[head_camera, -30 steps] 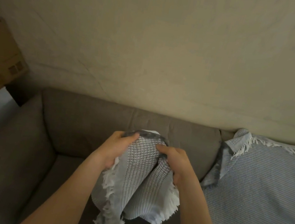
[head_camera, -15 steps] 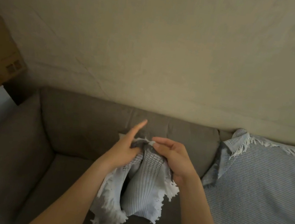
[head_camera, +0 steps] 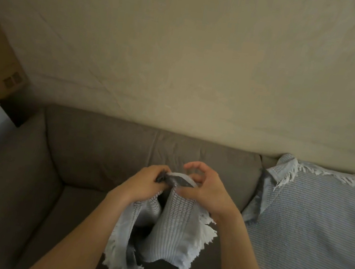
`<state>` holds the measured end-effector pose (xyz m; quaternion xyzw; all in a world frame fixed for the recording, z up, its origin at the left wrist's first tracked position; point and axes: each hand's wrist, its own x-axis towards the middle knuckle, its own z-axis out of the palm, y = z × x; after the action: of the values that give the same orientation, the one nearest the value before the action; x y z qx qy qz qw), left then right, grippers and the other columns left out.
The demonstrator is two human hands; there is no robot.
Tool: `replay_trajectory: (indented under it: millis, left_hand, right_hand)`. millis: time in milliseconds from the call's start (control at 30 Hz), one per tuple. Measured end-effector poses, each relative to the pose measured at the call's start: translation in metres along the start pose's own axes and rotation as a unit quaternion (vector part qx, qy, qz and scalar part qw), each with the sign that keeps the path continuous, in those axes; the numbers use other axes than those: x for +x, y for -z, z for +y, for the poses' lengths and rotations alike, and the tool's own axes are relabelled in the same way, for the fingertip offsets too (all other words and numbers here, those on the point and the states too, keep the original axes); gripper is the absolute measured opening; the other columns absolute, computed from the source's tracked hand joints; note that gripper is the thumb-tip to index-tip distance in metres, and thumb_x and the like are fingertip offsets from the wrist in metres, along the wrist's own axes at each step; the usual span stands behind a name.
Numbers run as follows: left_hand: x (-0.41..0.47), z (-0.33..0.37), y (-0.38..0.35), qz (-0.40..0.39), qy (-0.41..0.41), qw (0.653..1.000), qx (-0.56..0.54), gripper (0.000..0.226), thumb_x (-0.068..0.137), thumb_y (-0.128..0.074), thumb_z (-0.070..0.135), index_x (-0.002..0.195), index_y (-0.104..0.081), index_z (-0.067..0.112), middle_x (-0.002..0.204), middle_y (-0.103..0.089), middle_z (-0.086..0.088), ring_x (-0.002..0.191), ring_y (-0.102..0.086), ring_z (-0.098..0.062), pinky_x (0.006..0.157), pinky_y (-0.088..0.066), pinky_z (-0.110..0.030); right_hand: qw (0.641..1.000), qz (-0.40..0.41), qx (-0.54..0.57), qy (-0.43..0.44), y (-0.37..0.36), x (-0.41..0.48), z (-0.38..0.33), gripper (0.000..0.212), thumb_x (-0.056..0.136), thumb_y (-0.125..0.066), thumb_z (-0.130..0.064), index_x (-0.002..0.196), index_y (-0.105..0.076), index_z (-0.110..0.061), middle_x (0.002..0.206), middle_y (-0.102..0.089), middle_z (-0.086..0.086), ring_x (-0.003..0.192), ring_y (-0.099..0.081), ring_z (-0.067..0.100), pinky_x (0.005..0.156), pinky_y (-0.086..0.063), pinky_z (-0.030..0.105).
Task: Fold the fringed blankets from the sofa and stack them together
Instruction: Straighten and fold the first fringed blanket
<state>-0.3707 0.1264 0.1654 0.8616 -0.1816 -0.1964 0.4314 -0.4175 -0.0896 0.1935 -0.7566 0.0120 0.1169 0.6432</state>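
**Grip bunched at one hem, corners yet to be matched**

Curled fingers of the left hand (head_camera: 142, 182) are closed round the gathered dark hem of the small blanket (head_camera: 174, 232). The same hem is held just beside it by the right hand (head_camera: 209, 191), apparently between the thumb and the lower fingers, with the forefinger lifted clear and curled. The small blanket is held up in front of the backrest of the sofa (head_camera: 101, 151), above the seat. It hangs in loose folds, with its fringe (head_camera: 206, 229) trailing on both sides. A second, large blanket (head_camera: 308, 232) is spread over the sofa's right end, with one corner turned down at the top of the backrest.

The step in hand is judged to be the finding and pairing of the corners. It would be done best if the hem were fed through the fingers until each corner is reached. The hands would then be drawn apart so that the cloth hangs flat. Fringe should be kept outside the pinch, since caught tassels would skew the fold. Only then should the halves be brought together and laid on the sofa seat.
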Motion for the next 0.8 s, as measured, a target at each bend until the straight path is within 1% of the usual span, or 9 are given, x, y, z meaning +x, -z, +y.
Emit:
replay_trajectory:
  millis: [100,167,233,300,367,533,600,733,800]
  left_hand:
    - [0.002,0.000,0.006,-0.007,-0.004,0.998,0.065,0.018,0.100,-0.063,0.015,0.096,-0.062,0.033,0.088,-0.070,0.005,0.083,-0.067,-0.012,0.076,-0.052,-0.037]
    - [0.003,-0.002,0.009,0.007,-0.002,0.992,0.127,0.022,0.097,-0.066,0.018,0.091,-0.056,0.037,0.086,-0.066,0.006,0.081,-0.065,-0.016,0.073,-0.053,-0.040]
    - [0.003,-0.004,0.010,0.045,0.001,0.983,0.178,0.022,0.094,-0.069,0.027,0.087,-0.051,0.036,0.083,-0.063,0.007,0.078,-0.064,-0.018,0.067,-0.052,-0.040]
    - [0.003,-0.004,0.010,0.084,-0.002,0.974,0.210,0.027,0.091,-0.072,0.034,0.079,-0.047,0.034,0.078,-0.061,0.007,0.073,-0.061,-0.017,0.058,-0.046,-0.035]
    - [0.002,-0.005,0.007,0.107,0.005,0.969,0.223,0.029,0.088,-0.070,0.032,0.075,-0.045,0.031,0.074,-0.059,0.006,0.069,-0.058,-0.018,0.054,-0.038,-0.032]
    - [-0.001,-0.013,-0.002,0.132,0.036,0.963,0.232,0.021,0.087,-0.068,0.023,0.083,-0.048,0.026,0.075,-0.058,0.004,0.068,-0.056,-0.022,0.056,-0.042,-0.036]
    - [-0.002,-0.016,-0.005,0.137,0.044,0.962,0.234,0.019,0.089,-0.067,0.021,0.085,-0.049,0.025,0.074,-0.057,0.003,0.067,-0.054,-0.023,0.054,-0.039,-0.036]
    - [0.001,-0.021,-0.006,0.096,0.040,0.983,0.150,0.016,0.094,-0.071,0.025,0.085,-0.060,0.019,0.076,-0.063,-0.004,0.072,-0.062,-0.026,0.064,-0.052,-0.044]
    - [0.004,-0.024,-0.002,0.037,0.043,0.994,0.093,0.027,0.096,-0.072,0.040,0.088,-0.067,0.015,0.077,-0.065,-0.011,0.073,-0.064,-0.027,0.065,-0.049,-0.038]
  right_hand:
    - [0.986,0.011,-0.164,0.015,0.000,0.004,0.002,0.060,0.071,-0.083,-0.003,0.119,-0.060,-0.030,0.086,-0.075,0.000,0.072,-0.071,0.010,0.067,-0.058,0.028]
    - [0.960,0.002,-0.280,0.015,0.003,0.005,0.003,0.054,0.072,-0.077,-0.012,0.119,-0.059,-0.032,0.091,-0.071,-0.006,0.076,-0.069,0.010,0.064,-0.054,0.026]
    - [0.922,-0.023,-0.387,0.010,0.007,0.006,0.003,0.049,0.074,-0.071,-0.017,0.119,-0.059,-0.030,0.101,-0.068,-0.007,0.089,-0.066,0.016,0.071,-0.055,0.033]
    - [0.905,-0.048,-0.422,-0.001,0.012,0.006,0.005,0.044,0.076,-0.067,-0.016,0.118,-0.061,-0.027,0.107,-0.064,-0.008,0.096,-0.064,0.016,0.079,-0.056,0.038]
    - [0.911,-0.071,-0.406,-0.007,0.016,0.006,0.006,0.035,0.081,-0.065,-0.013,0.114,-0.064,-0.024,0.104,-0.066,-0.008,0.092,-0.065,0.013,0.077,-0.056,0.037]
    - [0.949,-0.076,-0.305,0.026,0.015,0.005,0.013,0.018,0.095,-0.059,-0.010,0.099,-0.069,-0.024,0.081,-0.067,-0.007,0.066,-0.059,0.004,0.060,-0.046,0.026]
    - [0.963,-0.039,-0.264,0.046,0.012,0.006,0.018,0.025,0.097,-0.057,-0.006,0.095,-0.072,-0.026,0.074,-0.067,-0.010,0.060,-0.057,0.002,0.056,-0.043,0.021]
    - [0.982,0.074,-0.167,0.050,-0.003,0.009,0.027,0.024,0.105,-0.052,-0.007,0.101,-0.072,-0.018,0.082,-0.071,-0.007,0.068,-0.062,0.002,0.061,-0.045,0.015]
    - [0.989,0.107,-0.102,0.013,-0.008,0.009,0.029,0.028,0.109,-0.053,-0.018,0.084,-0.064,-0.016,0.067,-0.062,-0.010,0.055,-0.054,0.004,0.055,-0.042,0.020]
